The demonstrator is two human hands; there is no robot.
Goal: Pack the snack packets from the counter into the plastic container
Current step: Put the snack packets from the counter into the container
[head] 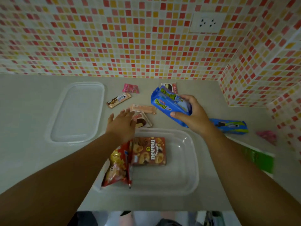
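A clear plastic container [187, 160] sits on the grey counter in front of me. Inside it lie a red-brown snack box [149, 151] and a red-yellow snack bag [118, 167] at its left end. My right hand [193, 115] grips a blue biscuit packet [169, 103] in the air above the container's far edge. My left hand [121, 123] is spread flat, fingers apart, over a small chocolate wafer packet [143, 121]. Beyond it lie a pale pink wafer packet [143, 108], a brown bar [118, 100] and a pink sachet [131, 88].
The container's clear lid [78, 111] lies to the left. Another blue packet [229, 126] and a pink sachet [267, 136] lie at the right, near a green item [257, 159]. A small packet [170, 86] rests by the tiled wall, which closes the back and right.
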